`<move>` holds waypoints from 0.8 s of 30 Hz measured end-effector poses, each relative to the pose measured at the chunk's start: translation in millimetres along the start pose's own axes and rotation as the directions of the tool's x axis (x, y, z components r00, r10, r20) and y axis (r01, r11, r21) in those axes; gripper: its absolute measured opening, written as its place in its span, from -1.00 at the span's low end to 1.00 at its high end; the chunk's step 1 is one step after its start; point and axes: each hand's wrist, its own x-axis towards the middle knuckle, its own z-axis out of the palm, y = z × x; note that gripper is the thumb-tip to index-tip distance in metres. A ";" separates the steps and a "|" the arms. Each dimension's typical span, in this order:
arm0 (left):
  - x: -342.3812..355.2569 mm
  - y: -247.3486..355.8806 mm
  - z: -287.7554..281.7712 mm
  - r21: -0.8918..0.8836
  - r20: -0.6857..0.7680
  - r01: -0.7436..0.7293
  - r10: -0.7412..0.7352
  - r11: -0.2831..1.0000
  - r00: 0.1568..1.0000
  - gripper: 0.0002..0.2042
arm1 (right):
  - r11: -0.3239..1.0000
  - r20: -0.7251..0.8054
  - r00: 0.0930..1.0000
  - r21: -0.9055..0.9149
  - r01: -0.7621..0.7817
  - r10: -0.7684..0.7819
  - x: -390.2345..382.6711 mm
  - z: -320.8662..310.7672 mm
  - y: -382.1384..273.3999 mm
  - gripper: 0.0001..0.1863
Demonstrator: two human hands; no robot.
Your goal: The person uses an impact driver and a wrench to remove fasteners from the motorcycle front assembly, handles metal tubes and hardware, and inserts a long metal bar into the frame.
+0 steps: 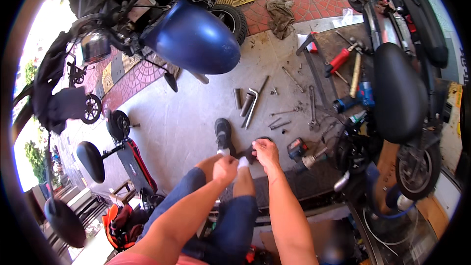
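Note:
My left hand (225, 169) is curled low over my knees, near a white sock (242, 162), with its fingertips pressed together; whatever it holds is too small to make out. My right hand (265, 153) is a little forward and to the right, thumb and fingers pinched, possibly round something small and indistinct. A dark shoe (222, 130) rests on the pale floor (181, 118). Beyond my hands lie metal tubes (247, 104), a bent silver bar (251, 108), a combination wrench (312, 105) and several small tools. A battery-powered tool (299, 149) lies just right of my right hand.
A blue-panelled scooter (191, 39) stands ahead. Folded scooters flank me at left (135, 162) and right (400, 93). A worn bench (326, 37) at front right holds a red-handled tool (338, 61), hammers and a blue power tool (363, 95). A rag (279, 17) lies ahead.

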 end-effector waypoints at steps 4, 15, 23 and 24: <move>129.1 23.4 70.5 0.295 -0.036 -0.030 0.042 0.955 0.998 -0.66 | 0.909 -0.143 0.963 -0.385 0.159 -0.229 106.7 -3.1 42.2 -0.61; 332.8 6.9 125.9 0.205 -0.439 -0.062 0.149 0.977 0.886 -0.55 | 0.867 -0.304 0.894 -0.473 0.158 -0.329 285.7 56.2 78.2 -0.66; 385.2 31.2 86.7 0.157 -0.477 0.045 0.035 0.987 0.878 -0.41 | 0.838 -0.265 0.926 -0.538 0.089 -0.269 308.0 73.8 83.2 -0.68; 391.4 37.8 79.3 0.194 -0.419 0.046 0.040 0.980 0.907 -0.42 | 0.876 -0.295 0.923 -0.475 0.083 -0.247 312.0 74.9 83.8 -0.67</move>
